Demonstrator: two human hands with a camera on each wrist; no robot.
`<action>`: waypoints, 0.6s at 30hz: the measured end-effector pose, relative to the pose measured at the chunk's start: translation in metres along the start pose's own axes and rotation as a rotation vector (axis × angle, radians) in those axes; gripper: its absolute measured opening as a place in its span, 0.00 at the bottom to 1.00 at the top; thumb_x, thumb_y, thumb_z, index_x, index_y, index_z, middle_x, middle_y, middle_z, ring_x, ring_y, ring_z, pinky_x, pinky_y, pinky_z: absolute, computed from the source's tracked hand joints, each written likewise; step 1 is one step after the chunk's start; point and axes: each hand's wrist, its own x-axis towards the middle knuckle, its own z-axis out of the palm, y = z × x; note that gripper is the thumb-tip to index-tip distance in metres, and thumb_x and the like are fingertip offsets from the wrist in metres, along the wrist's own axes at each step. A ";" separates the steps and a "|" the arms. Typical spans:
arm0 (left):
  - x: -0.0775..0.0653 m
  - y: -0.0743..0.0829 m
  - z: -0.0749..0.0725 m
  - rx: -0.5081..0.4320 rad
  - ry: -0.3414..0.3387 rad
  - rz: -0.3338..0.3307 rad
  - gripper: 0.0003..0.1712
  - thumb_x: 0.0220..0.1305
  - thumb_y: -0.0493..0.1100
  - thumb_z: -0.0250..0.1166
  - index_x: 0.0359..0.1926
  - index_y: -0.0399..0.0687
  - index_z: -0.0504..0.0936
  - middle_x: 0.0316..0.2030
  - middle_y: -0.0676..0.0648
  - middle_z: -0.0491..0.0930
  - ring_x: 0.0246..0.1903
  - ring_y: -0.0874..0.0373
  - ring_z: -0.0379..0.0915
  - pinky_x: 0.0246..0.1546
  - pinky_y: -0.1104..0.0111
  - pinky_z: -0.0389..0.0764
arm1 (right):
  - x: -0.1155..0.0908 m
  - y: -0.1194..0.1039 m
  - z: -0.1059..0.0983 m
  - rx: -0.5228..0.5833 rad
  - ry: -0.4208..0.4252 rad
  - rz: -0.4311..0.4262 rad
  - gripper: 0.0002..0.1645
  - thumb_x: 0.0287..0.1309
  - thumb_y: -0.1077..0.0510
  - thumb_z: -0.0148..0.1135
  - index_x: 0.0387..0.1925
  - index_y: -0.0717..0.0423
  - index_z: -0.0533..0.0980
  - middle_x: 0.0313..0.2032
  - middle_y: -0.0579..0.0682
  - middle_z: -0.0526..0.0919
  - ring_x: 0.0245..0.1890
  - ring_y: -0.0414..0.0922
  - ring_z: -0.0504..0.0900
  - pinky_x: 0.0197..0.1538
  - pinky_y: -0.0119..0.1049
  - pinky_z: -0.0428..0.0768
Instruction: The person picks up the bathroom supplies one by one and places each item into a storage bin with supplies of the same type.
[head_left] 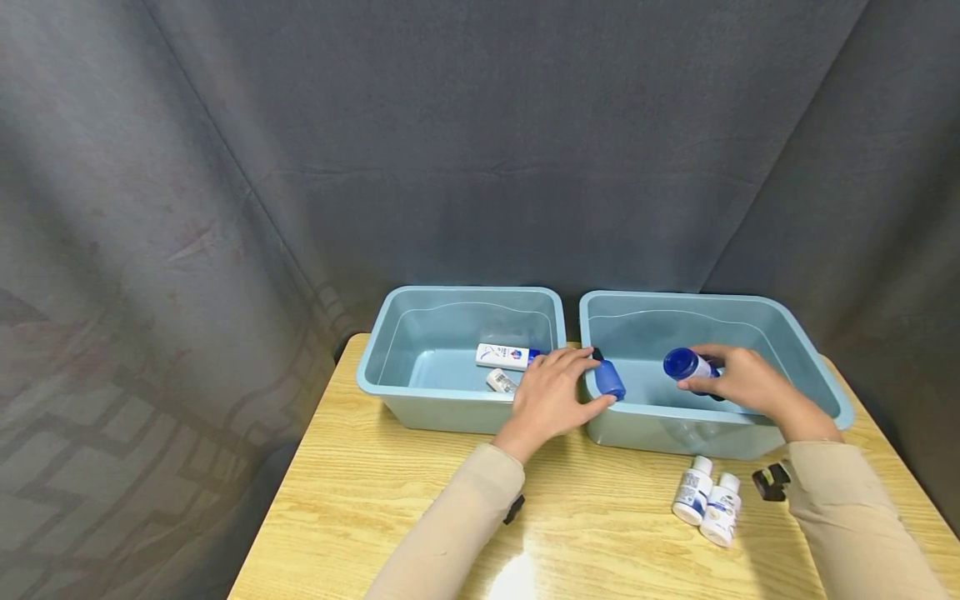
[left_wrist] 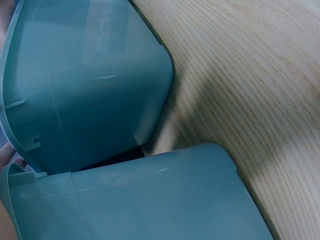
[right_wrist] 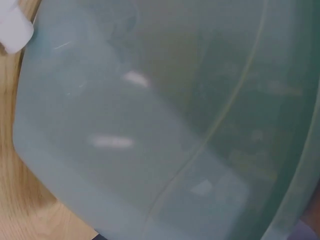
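In the head view my left hand (head_left: 553, 387) reaches over the gap between two blue-grey bins. Its thumb and fingers pinch a small blue bottle (head_left: 610, 380) with a black cap, at the left rim of the right bin (head_left: 797, 321). My right hand (head_left: 738, 379) is over that bin and grips a bottle (head_left: 681, 364) with a dark blue end and a white label. The left bin (head_left: 465, 294) holds a white bottle with a blue cap (head_left: 501, 357) and a smaller white bottle (head_left: 500, 381). Left fingertips (left_wrist: 6, 154) show at the rims in the left wrist view.
Two white bottles (head_left: 692, 493) (head_left: 722, 510) lie side by side on the wooden table (head_left: 352, 492) before the right bin. A small black object (head_left: 771, 482) is near the right sleeve. Grey curtain (head_left: 480, 167) hangs behind the bins. The bin's outer wall (right_wrist: 125, 115) fills the right wrist view.
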 end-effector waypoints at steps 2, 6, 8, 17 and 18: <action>0.000 0.000 0.000 0.003 -0.002 -0.001 0.36 0.62 0.76 0.53 0.65 0.68 0.75 0.69 0.62 0.66 0.68 0.62 0.59 0.65 0.58 0.65 | 0.000 0.001 0.002 -0.005 0.001 -0.005 0.51 0.53 0.41 0.73 0.61 0.77 0.68 0.54 0.80 0.73 0.50 0.70 0.76 0.50 0.65 0.75; 0.000 0.000 0.000 0.008 -0.004 0.000 0.37 0.62 0.77 0.51 0.65 0.68 0.75 0.69 0.63 0.65 0.69 0.62 0.59 0.65 0.59 0.64 | 0.001 0.002 0.004 -0.013 0.005 -0.024 0.50 0.52 0.40 0.74 0.59 0.78 0.70 0.52 0.79 0.75 0.48 0.68 0.78 0.47 0.63 0.76; 0.000 0.000 0.000 0.007 -0.002 0.003 0.37 0.62 0.77 0.51 0.65 0.67 0.76 0.69 0.62 0.66 0.69 0.62 0.59 0.65 0.59 0.65 | 0.001 0.000 0.005 -0.017 0.000 -0.027 0.50 0.51 0.39 0.73 0.59 0.77 0.70 0.52 0.78 0.75 0.49 0.69 0.77 0.48 0.63 0.76; 0.000 0.002 -0.002 0.021 -0.012 -0.003 0.36 0.62 0.76 0.51 0.65 0.69 0.75 0.69 0.62 0.66 0.68 0.63 0.59 0.64 0.60 0.65 | 0.001 -0.001 0.007 -0.020 -0.009 -0.046 0.47 0.52 0.40 0.73 0.57 0.75 0.73 0.51 0.75 0.78 0.51 0.69 0.77 0.49 0.64 0.75; 0.000 0.002 -0.002 0.022 -0.013 -0.003 0.36 0.62 0.77 0.51 0.65 0.69 0.75 0.69 0.62 0.66 0.68 0.63 0.59 0.64 0.60 0.65 | 0.001 0.000 0.007 -0.014 -0.004 -0.048 0.45 0.53 0.41 0.73 0.58 0.74 0.73 0.51 0.74 0.78 0.51 0.68 0.77 0.49 0.63 0.75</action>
